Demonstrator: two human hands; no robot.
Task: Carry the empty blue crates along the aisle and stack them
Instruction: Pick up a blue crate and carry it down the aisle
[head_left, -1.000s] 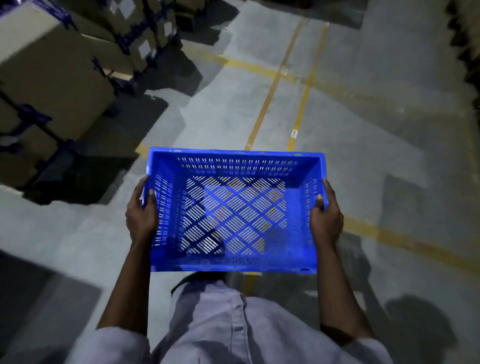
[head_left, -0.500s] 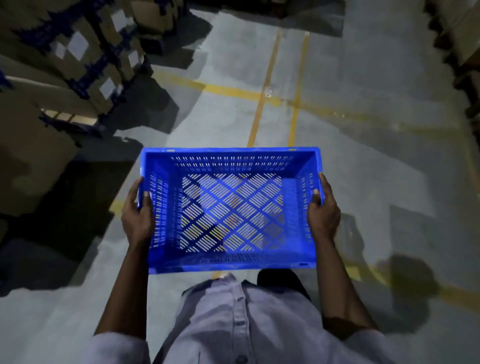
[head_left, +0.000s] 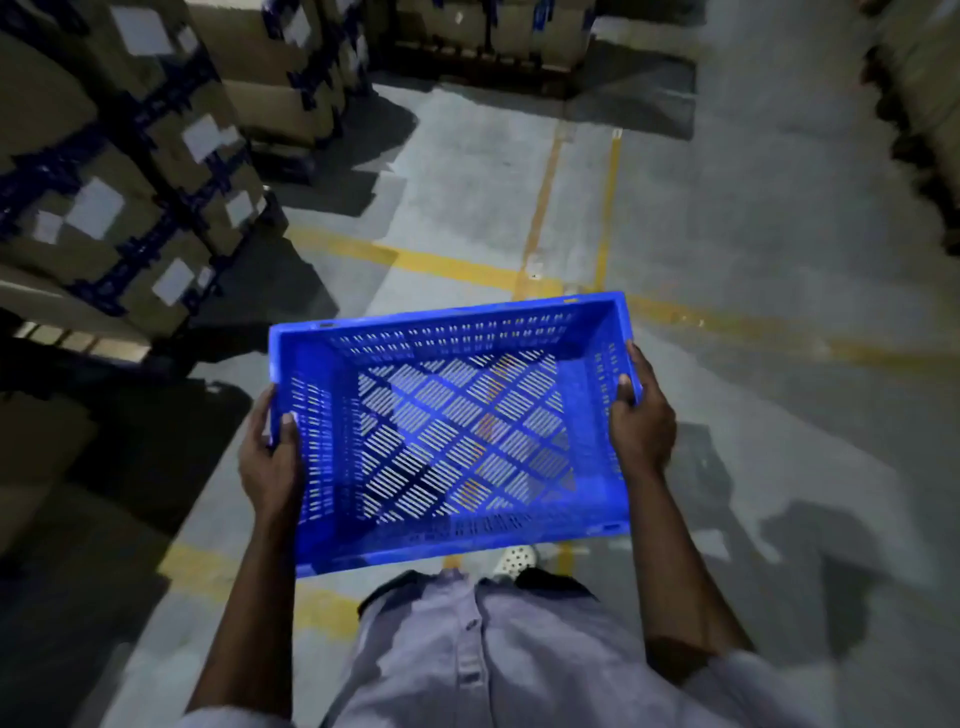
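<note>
Nearest, at the bottom edge, is the person's pale buttoned shirt (head_left: 493, 665), with the toe of a light perforated shoe (head_left: 514, 558) showing just past it on the concrete floor (head_left: 753, 415). Both forearms reach forward to an empty blue crate (head_left: 457, 441), held in the air in front of the waist and tilted slightly, its left end nearer. The left hand (head_left: 270, 462) grips the crate's left end wall, thumb hooked over the rim and inside. The right hand (head_left: 641, 431) grips the right end wall the same way. Through the slotted lattice bottom the floor shows. Beyond the crate, yellow lines (head_left: 452, 262) cross the floor and a pair runs away down the aisle. On the left stand stacked cardboard boxes (head_left: 130, 171) with white labels and dark blue strapping; more boxes (head_left: 493, 31) sit at the far end, and dim stacks (head_left: 924, 104) line the right edge
</note>
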